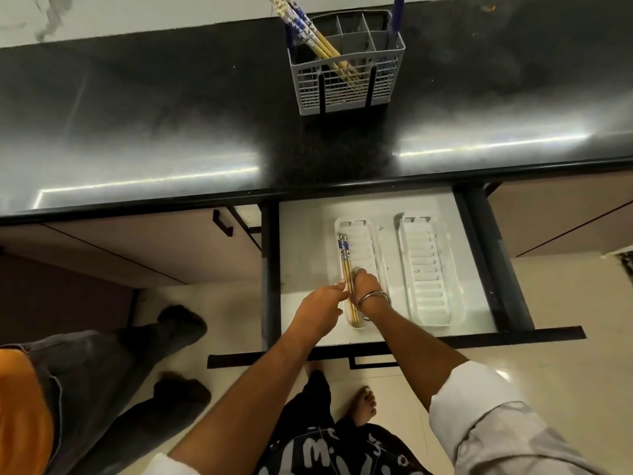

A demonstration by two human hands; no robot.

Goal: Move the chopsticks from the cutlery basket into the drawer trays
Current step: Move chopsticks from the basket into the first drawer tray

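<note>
Both forearms reached forward and down from rolled white sleeves into the open drawer point(298, 241), wrists nearly meeting. Left hand point(320, 305) lay knuckles-up, its fingertips point(340, 286) touching a pair of chopsticks point(347, 269) from the left side. Right hand point(366, 282), metal bangle point(375, 298) at the wrist, had fingers curled down against the same pair from the right; whether it truly gripped them could not be told. That pair lay lengthwise along the left edge of the left tray point(370, 241), patterned ends away from the person. Right tray point(428, 269) sat beside it, apart. More chopsticks point(308, 32) leaned in the cutlery basket point(346, 94) on the black counter point(171, 114). Another person's legs point(137, 371) stood at left.
</note>
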